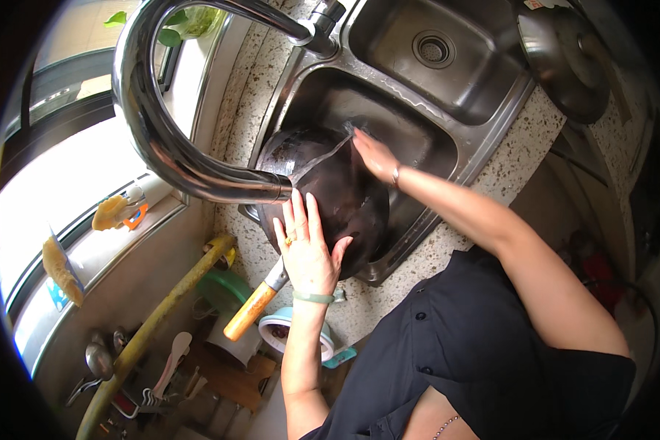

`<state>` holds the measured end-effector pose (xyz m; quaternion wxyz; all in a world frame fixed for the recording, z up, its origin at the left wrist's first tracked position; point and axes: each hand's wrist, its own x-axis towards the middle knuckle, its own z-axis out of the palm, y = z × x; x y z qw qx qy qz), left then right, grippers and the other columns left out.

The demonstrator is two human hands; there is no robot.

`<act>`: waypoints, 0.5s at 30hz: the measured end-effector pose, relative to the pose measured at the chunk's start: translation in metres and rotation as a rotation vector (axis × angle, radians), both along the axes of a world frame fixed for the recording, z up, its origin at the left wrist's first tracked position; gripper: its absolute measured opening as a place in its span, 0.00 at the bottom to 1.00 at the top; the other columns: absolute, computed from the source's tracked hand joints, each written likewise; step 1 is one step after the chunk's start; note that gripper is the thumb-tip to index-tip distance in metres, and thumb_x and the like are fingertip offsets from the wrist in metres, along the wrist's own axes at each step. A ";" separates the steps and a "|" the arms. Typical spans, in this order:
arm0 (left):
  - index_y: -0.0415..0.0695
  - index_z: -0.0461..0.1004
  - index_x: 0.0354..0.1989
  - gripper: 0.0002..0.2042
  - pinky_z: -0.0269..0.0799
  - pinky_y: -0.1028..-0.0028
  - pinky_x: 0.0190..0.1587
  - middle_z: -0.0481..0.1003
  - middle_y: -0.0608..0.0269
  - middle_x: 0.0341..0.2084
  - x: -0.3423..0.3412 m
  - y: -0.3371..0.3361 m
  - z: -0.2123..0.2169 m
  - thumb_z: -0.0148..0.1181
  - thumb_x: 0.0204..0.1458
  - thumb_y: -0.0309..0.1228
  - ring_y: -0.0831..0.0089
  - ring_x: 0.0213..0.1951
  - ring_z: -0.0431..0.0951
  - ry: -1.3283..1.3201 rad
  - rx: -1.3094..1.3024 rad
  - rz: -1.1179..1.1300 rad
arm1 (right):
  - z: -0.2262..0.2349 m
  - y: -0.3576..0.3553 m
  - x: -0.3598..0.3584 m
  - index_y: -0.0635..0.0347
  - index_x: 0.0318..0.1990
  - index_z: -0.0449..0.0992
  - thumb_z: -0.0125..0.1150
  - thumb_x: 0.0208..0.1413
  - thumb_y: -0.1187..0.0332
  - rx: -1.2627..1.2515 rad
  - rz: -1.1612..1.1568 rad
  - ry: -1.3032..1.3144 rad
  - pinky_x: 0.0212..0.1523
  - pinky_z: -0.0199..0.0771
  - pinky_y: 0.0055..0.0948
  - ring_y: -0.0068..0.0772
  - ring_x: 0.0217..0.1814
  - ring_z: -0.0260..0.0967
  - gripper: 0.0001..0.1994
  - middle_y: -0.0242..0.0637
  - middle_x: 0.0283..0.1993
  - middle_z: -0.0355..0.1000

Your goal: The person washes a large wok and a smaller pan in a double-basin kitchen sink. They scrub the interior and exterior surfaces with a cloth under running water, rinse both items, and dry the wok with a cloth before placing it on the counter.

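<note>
A dark round wok (348,202) stands tilted on its side in the near basin of a steel sink (418,139). Its wooden handle (251,311) sticks out over the speckled counter toward me. My left hand (308,249) lies flat on the wok's outer bottom with the fingers stretched out. It wears a ring and a pale green bracelet. My right hand (374,158) reaches over the far side, fingers curled around the wok's rim, where water glistens. Whether it also holds a scrubber is hidden.
A big curved chrome faucet (161,147) arches over the wok, its spout by my left fingertips. A second basin (436,51) with a drain lies beyond, a metal lid (565,62) to its right. Sponges (110,213) hang at the window; utensils (150,381) crowd the lower left.
</note>
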<state>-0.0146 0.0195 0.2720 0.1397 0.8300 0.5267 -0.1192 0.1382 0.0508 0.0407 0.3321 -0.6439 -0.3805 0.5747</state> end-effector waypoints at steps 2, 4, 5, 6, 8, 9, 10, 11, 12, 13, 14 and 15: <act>0.39 0.52 0.67 0.46 0.42 0.51 0.68 0.49 0.46 0.67 -0.004 -0.005 -0.004 0.69 0.39 0.42 0.52 0.69 0.47 0.009 -0.005 0.026 | 0.038 -0.049 -0.010 0.68 0.67 0.52 0.38 0.66 0.58 0.110 0.037 -0.027 0.72 0.39 0.32 0.41 0.75 0.39 0.27 0.49 0.72 0.45; 0.37 0.51 0.66 0.47 0.42 0.51 0.68 0.48 0.46 0.68 -0.004 -0.007 -0.007 0.70 0.37 0.41 0.51 0.69 0.48 0.022 -0.009 0.032 | 0.097 -0.080 -0.012 0.68 0.67 0.50 0.39 0.66 0.58 0.230 0.106 -0.044 0.73 0.34 0.35 0.42 0.76 0.35 0.28 0.49 0.73 0.40; 0.36 0.51 0.66 0.48 0.42 0.51 0.67 0.48 0.46 0.68 -0.005 -0.009 -0.006 0.71 0.36 0.41 0.51 0.68 0.49 0.030 0.000 0.029 | 0.118 -0.090 -0.019 0.68 0.67 0.50 0.39 0.66 0.58 0.276 0.153 -0.048 0.73 0.32 0.37 0.43 0.77 0.33 0.28 0.48 0.74 0.39; 0.36 0.51 0.66 0.48 0.41 0.51 0.67 0.48 0.46 0.68 -0.006 -0.008 -0.004 0.71 0.36 0.40 0.52 0.69 0.48 0.024 -0.002 0.019 | 0.123 -0.095 -0.026 0.69 0.67 0.49 0.39 0.67 0.59 0.306 0.159 -0.056 0.73 0.30 0.39 0.43 0.77 0.32 0.28 0.48 0.74 0.36; 0.36 0.51 0.66 0.48 0.41 0.51 0.68 0.48 0.46 0.68 -0.004 -0.007 -0.004 0.71 0.36 0.41 0.52 0.69 0.46 0.027 -0.005 0.013 | 0.093 -0.071 -0.026 0.71 0.65 0.53 0.38 0.66 0.60 0.350 0.056 -0.115 0.73 0.35 0.39 0.45 0.75 0.37 0.27 0.52 0.72 0.43; 0.36 0.51 0.66 0.48 0.41 0.51 0.68 0.48 0.46 0.68 -0.001 -0.006 -0.002 0.71 0.37 0.41 0.52 0.69 0.46 0.039 -0.001 0.004 | 0.066 -0.050 -0.021 0.73 0.63 0.55 0.37 0.66 0.60 0.371 0.003 -0.141 0.72 0.39 0.41 0.48 0.74 0.41 0.26 0.55 0.70 0.47; 0.36 0.51 0.66 0.48 0.41 0.51 0.68 0.48 0.46 0.68 0.001 -0.005 0.000 0.70 0.37 0.41 0.52 0.69 0.46 0.045 -0.006 -0.004 | 0.040 -0.023 -0.008 0.72 0.63 0.56 0.36 0.66 0.58 0.230 0.033 -0.044 0.72 0.41 0.38 0.46 0.74 0.42 0.26 0.54 0.70 0.49; 0.36 0.51 0.66 0.48 0.42 0.51 0.68 0.48 0.46 0.67 0.004 -0.003 0.001 0.70 0.37 0.42 0.52 0.70 0.45 0.047 -0.005 -0.017 | 0.020 0.000 0.006 0.72 0.63 0.57 0.34 0.66 0.56 0.096 0.059 0.050 0.71 0.43 0.35 0.45 0.73 0.44 0.27 0.53 0.70 0.50; 0.36 0.51 0.66 0.48 0.42 0.51 0.68 0.48 0.46 0.67 0.009 0.001 0.001 0.70 0.37 0.42 0.52 0.70 0.45 0.044 0.005 -0.033 | 0.002 0.010 0.011 0.71 0.63 0.57 0.33 0.65 0.54 -0.019 0.052 0.088 0.71 0.44 0.33 0.44 0.73 0.44 0.29 0.52 0.70 0.50; 0.36 0.51 0.66 0.48 0.42 0.51 0.68 0.48 0.46 0.67 0.012 0.005 0.002 0.70 0.38 0.42 0.52 0.70 0.45 0.048 0.008 -0.048 | -0.009 0.014 0.013 0.71 0.63 0.57 0.32 0.65 0.52 -0.139 0.048 0.132 0.71 0.44 0.31 0.43 0.73 0.45 0.30 0.51 0.70 0.50; 0.36 0.51 0.66 0.48 0.42 0.51 0.68 0.48 0.46 0.67 0.008 0.003 0.001 0.70 0.38 0.42 0.52 0.70 0.45 0.059 0.002 -0.038 | 0.003 0.004 0.003 0.71 0.64 0.55 0.32 0.64 0.51 -0.148 -0.031 0.103 0.71 0.43 0.32 0.43 0.74 0.43 0.31 0.52 0.70 0.48; 0.36 0.51 0.66 0.48 0.42 0.51 0.68 0.48 0.46 0.67 0.004 -0.001 0.000 0.70 0.38 0.42 0.52 0.70 0.45 0.068 -0.004 -0.018 | 0.022 -0.012 0.001 0.71 0.65 0.53 0.32 0.65 0.51 -0.073 -0.012 0.059 0.71 0.42 0.32 0.45 0.74 0.41 0.32 0.53 0.71 0.47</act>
